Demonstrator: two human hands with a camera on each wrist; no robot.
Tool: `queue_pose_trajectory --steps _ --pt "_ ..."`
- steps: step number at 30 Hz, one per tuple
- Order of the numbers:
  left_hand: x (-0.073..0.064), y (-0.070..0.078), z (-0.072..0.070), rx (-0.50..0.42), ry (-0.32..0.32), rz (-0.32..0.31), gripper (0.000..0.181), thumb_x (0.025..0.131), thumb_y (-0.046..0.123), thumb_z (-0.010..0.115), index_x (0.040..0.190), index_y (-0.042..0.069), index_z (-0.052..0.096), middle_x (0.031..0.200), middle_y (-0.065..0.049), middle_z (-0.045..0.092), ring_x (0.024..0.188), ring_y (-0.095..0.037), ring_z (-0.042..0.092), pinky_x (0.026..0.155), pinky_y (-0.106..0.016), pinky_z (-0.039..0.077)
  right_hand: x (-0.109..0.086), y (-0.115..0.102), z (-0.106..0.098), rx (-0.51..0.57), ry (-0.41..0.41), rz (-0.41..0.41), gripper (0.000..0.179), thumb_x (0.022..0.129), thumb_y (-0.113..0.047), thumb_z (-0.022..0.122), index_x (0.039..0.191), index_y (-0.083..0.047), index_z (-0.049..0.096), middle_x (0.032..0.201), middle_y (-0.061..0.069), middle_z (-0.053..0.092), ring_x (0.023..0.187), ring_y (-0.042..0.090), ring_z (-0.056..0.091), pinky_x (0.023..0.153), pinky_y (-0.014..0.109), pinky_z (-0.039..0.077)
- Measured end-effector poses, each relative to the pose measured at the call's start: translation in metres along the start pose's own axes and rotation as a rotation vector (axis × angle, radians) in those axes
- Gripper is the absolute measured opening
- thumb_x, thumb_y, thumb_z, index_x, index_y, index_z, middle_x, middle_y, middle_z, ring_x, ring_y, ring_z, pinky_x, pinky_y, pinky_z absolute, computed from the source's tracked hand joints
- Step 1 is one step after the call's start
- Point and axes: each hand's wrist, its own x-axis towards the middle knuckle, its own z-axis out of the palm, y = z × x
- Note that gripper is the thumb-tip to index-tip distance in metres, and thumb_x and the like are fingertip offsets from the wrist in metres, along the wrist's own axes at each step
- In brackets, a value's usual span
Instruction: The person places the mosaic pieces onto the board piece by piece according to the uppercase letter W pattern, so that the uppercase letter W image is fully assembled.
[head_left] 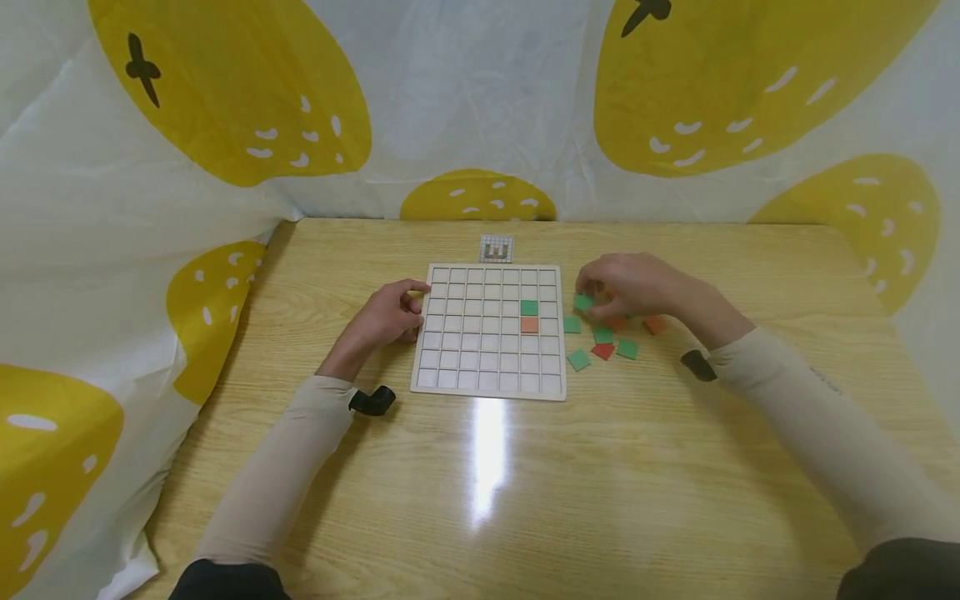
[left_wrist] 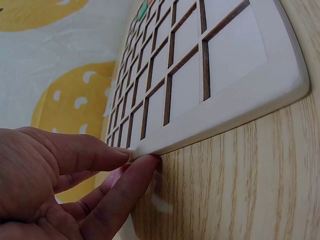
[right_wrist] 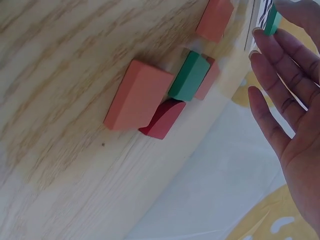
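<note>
A pale square grid board (head_left: 470, 395) lies flat on the wooden table. Two of its cells hold tiles, one green (head_left: 528, 307) and one orange (head_left: 529, 325) directly below it. At the board's left edge, my left hand (head_left: 386, 315) rests its index finger and thumb against the rim (left_wrist: 225, 122), fingertips apart along it. Just right of the board, my right hand (head_left: 633, 283) pinches a green tile (right_wrist: 272, 21) between thumb and fingertips. Loose tiles lie under and around this hand, among them a green one (head_left: 627, 349) and a red one (head_left: 602, 352); some are partly hidden by it.
A small card (head_left: 497, 248) with a printed grid pattern lies behind the board's top edge. Behind the table hangs a white cloth (head_left: 480, 100) with yellow fruit shapes. More orange tiles (right_wrist: 140, 95) lie beside the right hand.
</note>
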Motion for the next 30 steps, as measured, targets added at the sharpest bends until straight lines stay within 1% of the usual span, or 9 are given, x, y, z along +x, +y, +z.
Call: queue_pose_trajectory --steps 6,13,23,30 --pt "-0.001 0.001 0.0 -0.005 0.0 -0.001 0.054 0.095 -0.007 0.06 0.146 0.009 0.05 0.103 -0.014 0.051 0.084 -0.025 0.057 0.068 -0.034 0.06 0.002 -0.007 0.0 0.008 -0.006 -0.017 0.022 0.084 -0.032 0.082 0.1 -0.023 0.07 0.095 -0.007 0.066 0.09 0.015 0.06 0.08 0.037 0.052" --pt "0.0 0.0 0.0 -0.006 -0.001 -0.003 0.054 0.096 -0.006 0.06 0.146 0.009 0.049 0.104 -0.014 0.05 0.086 -0.025 0.057 0.069 -0.034 0.06 0.004 -0.012 0.003 0.014 0.023 -0.087 0.024 0.083 -0.027 0.082 0.103 -0.019 0.071 0.097 -0.005 0.067 0.093 0.015 0.062 0.082 0.038 0.053" --pt "0.002 -0.002 0.0 -0.012 0.0 -0.005 0.054 0.096 -0.006 0.06 0.146 0.01 0.05 0.104 -0.014 0.051 0.085 -0.025 0.058 0.069 -0.034 0.061 0.009 -0.022 0.007 0.024 0.015 -0.124 0.024 0.086 -0.029 0.081 0.106 -0.02 0.07 0.101 -0.006 0.067 0.097 0.014 0.061 0.085 0.04 0.054" --pt "0.002 -0.002 0.0 -0.008 -0.002 -0.009 0.054 0.096 -0.006 0.059 0.147 0.011 0.049 0.105 -0.015 0.051 0.084 -0.025 0.059 0.069 -0.033 0.06 0.011 -0.028 0.009 0.023 0.02 -0.149 0.022 0.086 -0.03 0.081 0.103 -0.022 0.07 0.097 -0.008 0.067 0.093 0.012 0.061 0.082 0.038 0.054"
